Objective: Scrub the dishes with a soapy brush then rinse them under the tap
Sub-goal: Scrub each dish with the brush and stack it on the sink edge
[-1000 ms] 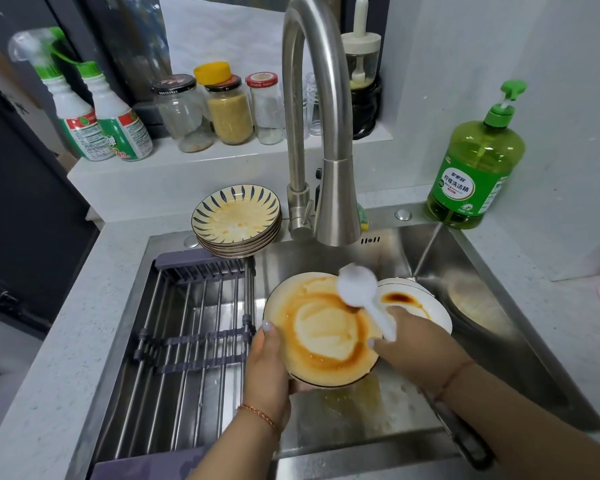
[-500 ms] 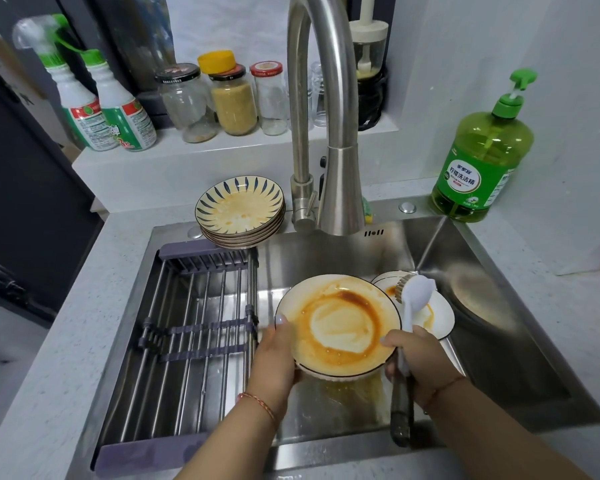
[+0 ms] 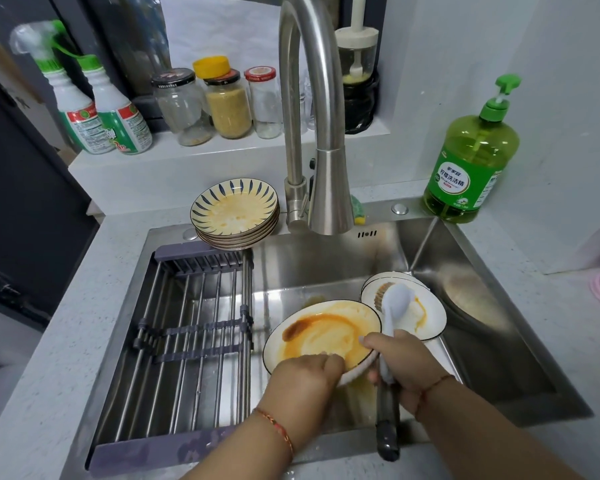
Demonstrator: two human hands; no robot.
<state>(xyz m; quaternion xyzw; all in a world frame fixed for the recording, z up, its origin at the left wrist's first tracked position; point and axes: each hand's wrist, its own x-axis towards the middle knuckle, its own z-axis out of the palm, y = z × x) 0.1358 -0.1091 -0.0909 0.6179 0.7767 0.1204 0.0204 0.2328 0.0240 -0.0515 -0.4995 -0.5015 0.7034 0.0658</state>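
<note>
My left hand (image 3: 303,377) grips the near rim of a white plate (image 3: 321,332) smeared with orange sauce, held low over the sink (image 3: 492,327). My right hand (image 3: 400,363) grips the handle of a dish brush (image 3: 392,304), its pale head and bristles over a second white plate (image 3: 425,315) that lies in the sink to the right. The tap (image 3: 321,140) arches above; no water runs from it. A stack of several blue-striped dirty plates (image 3: 235,211) sits on the sink's back ledge.
A metal drying rack (image 3: 191,337) fills the sink's left half. A green dish-soap pump bottle (image 3: 471,157) stands at the back right. Jars (image 3: 227,105) and spray bottles (image 3: 101,112) line the shelf behind. A sponge (image 3: 358,211) peeks out behind the tap.
The brush head swung right off the sauced plate to over the second plate. My left hand shifted from the plate's left rim to its near rim, and the plate dropped lower.
</note>
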